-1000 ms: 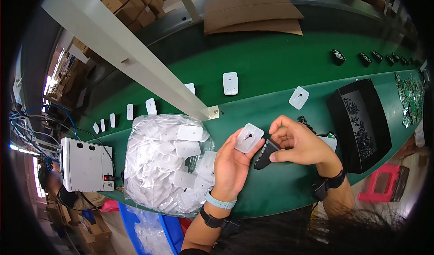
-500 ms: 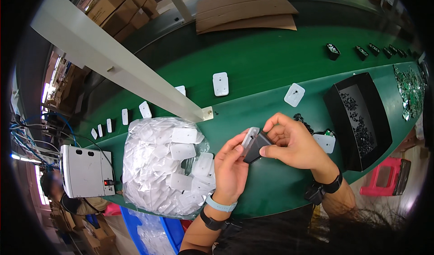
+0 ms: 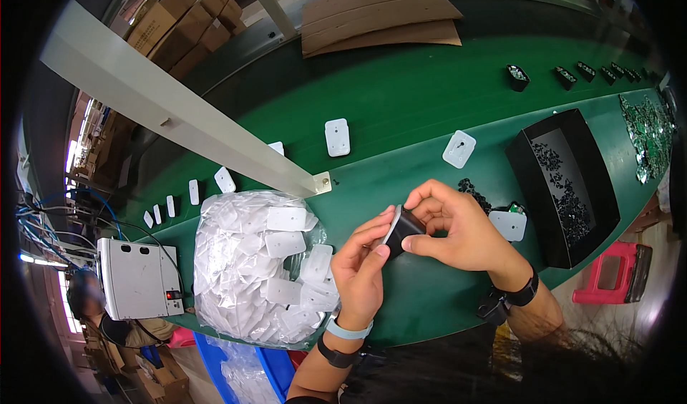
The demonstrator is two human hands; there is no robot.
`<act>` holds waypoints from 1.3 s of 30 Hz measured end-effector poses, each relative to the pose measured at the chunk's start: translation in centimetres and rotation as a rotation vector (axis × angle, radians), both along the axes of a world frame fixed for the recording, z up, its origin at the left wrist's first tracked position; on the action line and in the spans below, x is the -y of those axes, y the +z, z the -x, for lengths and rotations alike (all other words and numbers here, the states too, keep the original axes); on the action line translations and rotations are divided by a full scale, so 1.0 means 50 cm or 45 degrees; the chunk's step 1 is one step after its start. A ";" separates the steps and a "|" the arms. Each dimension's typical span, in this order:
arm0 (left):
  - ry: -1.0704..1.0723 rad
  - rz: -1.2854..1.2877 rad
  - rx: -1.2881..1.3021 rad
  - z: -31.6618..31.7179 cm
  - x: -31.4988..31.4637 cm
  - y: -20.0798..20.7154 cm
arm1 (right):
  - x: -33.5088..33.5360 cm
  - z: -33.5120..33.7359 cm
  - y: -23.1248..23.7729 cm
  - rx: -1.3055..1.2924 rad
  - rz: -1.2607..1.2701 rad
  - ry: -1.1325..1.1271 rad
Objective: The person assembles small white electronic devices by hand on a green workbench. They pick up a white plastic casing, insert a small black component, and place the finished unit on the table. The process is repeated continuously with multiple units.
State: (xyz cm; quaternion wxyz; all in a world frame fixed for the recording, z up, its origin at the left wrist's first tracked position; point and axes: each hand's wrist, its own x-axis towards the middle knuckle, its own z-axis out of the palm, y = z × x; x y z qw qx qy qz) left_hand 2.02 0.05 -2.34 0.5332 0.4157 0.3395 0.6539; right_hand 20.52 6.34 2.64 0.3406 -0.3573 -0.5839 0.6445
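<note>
Between both hands, over the near part of the green bench, is a small black plastic housing [image 3: 405,231] with a white cover plate [image 3: 392,224] against its left side. My left hand [image 3: 360,264] is closed on the white plate's side, thumb at the lower edge. My right hand [image 3: 452,225] pinches the black housing from the right with thumb and fingers. Just right of my right hand lie another white cover plate [image 3: 509,226] with a small green circuit board [image 3: 517,208] and a little heap of small black parts [image 3: 474,193].
A clear bag full of white plates [image 3: 243,275] sits left of my hands. To the right stands a black box [image 3: 605,211] holding small black parts. Housings [image 3: 517,78] and covered units [image 3: 338,138] line the green belt. A pale metal post [image 3: 179,110] rises at left.
The white plate and black housing have turned edge-on and now sit closer together, the gap between them narrowed. Both hands stay close to where they were; the whole view has shifted slightly.
</note>
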 end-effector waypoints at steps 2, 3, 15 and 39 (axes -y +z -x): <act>0.065 -0.071 -0.165 0.002 -0.001 -0.005 | 0.000 -0.003 -0.001 -0.038 -0.033 0.007; 0.100 -0.081 -0.195 0.003 0.000 -0.004 | -0.001 -0.002 -0.002 -0.061 -0.061 0.011; 0.387 -0.253 -0.647 -0.004 -0.001 0.011 | 0.005 0.016 -0.027 -0.275 -0.130 -0.069; 0.667 -0.309 -1.398 0.007 0.000 0.022 | -0.376 0.083 -0.056 1.079 -0.590 -0.166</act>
